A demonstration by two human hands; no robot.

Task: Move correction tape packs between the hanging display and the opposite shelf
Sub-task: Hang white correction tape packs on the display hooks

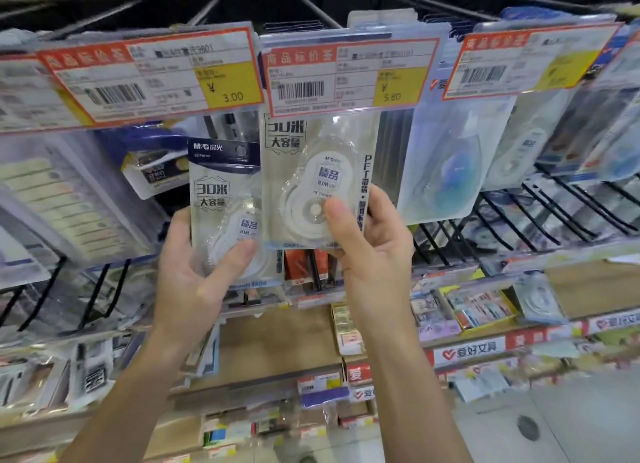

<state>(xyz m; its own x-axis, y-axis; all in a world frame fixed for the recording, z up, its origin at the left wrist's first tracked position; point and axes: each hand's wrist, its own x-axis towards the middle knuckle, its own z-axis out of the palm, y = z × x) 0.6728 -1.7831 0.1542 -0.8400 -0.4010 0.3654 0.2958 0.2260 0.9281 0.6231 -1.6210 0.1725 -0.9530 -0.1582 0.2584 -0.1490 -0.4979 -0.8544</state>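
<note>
Each hand [194, 275] [370, 251] grips a pack [225, 213] [311, 185] (thumbs front).

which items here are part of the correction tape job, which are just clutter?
In the job:
left hand gripping a correction tape pack
right hand gripping a second pack, its top behind the 5.80 price tag

Just there:
3.00 price tag
blue tape pack
boxed goods on lower shelf

A rack of black hanging hooks [540, 199] carried plastic packs of correction tape [446, 171], with price tags [349, 78] clipped along the front. Below, to the right, a shelf [460, 341] held small boxes of stationery [481, 310] behind red labels.
</note>
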